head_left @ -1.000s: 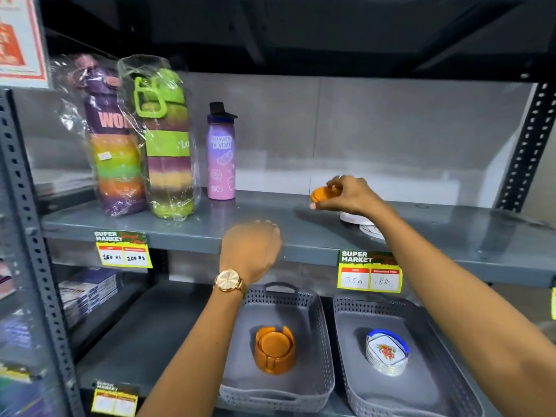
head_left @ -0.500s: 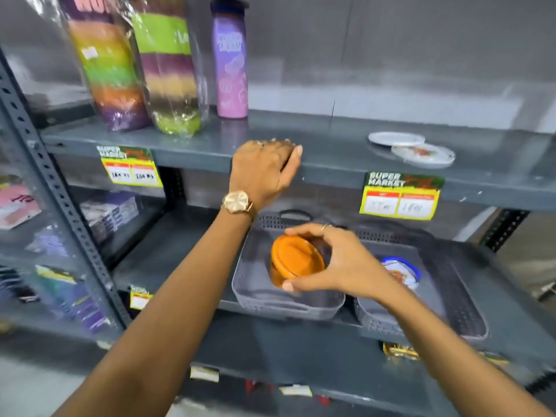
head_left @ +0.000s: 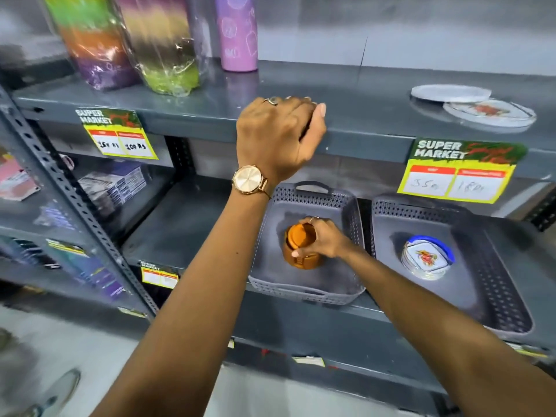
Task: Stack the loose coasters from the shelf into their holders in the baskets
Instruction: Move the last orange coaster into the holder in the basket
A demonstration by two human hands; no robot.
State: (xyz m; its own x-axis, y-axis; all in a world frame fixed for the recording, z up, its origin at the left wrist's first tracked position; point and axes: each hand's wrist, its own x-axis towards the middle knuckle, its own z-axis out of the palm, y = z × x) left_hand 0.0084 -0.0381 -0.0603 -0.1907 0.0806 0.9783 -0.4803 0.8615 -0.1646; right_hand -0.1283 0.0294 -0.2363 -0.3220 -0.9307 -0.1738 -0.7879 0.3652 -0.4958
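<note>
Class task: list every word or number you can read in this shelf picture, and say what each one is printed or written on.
"SUPER MARKET", "100 RS": left price tag; its first price is unclear.
"SUPER MARKET": right price tag; handwritten prices roughly "350" and "180", uncertain.
Small lower tag: too blurred.
Purple bottle print: unreadable.
Watch: no numerals visible.

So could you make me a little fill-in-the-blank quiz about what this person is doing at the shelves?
1. The right hand lowers an ____ coaster into its holder.
2. The left hand rests on the shelf ____.
3. ____ white coasters lie loose on the upper shelf.

Missing: orange; edge; two
</note>
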